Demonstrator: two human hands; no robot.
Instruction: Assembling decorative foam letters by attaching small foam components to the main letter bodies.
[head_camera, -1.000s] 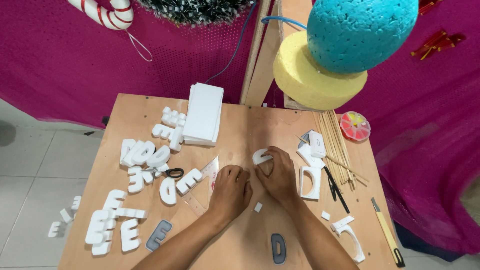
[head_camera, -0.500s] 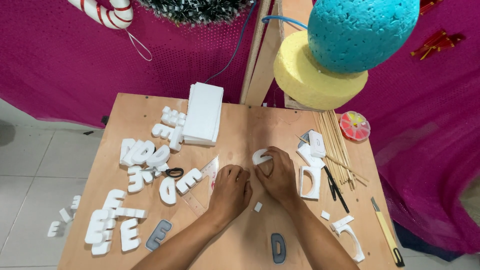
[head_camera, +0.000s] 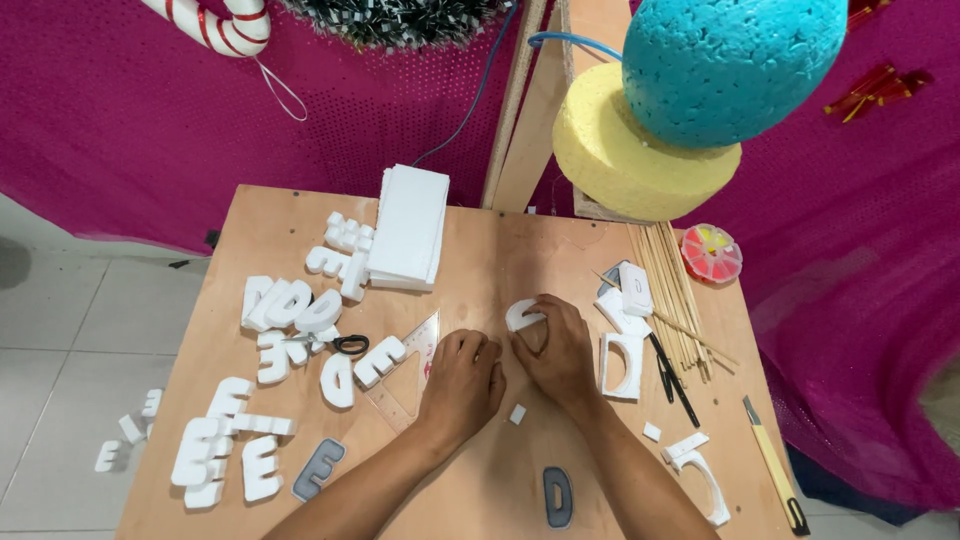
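A: Hands, state?

B: Left hand (head_camera: 462, 385) lies knuckles up on the plywood tabletop (head_camera: 500, 250), fingers curled; what is under them I cannot tell. Right hand (head_camera: 552, 350) sits just beside it, almost touching, fingertips pressed on one curved white foam cut-out piece (head_camera: 520, 314) at its far side.

A: Count near the right hand.

B: One small white foam chip (head_camera: 517, 413) close below both hands. One white foam arch-shaped offcut (head_camera: 625, 365) just right of the right hand, one black pen (head_camera: 670, 378) beyond it, then a bundle of thin wooden skewers (head_camera: 670, 290); number unclear. One round pink box of beads (head_camera: 710, 252) farther right. One yellow-handled craft knife (head_camera: 770, 462) well off to the right, nearer the body.

A: Left-hand side?

B: One clear plastic set square (head_camera: 415, 365) touching the left hand's outer side. One pair of black-handled scissors (head_camera: 345, 344) beyond it, among many white foam letters (head_camera: 290, 305); no exact count. One stack of white foam sheets (head_camera: 410, 225) far ahead. Two grey letter templates: one E-shaped (head_camera: 320, 468), one D-shaped (head_camera: 558, 496), both by the forearms.
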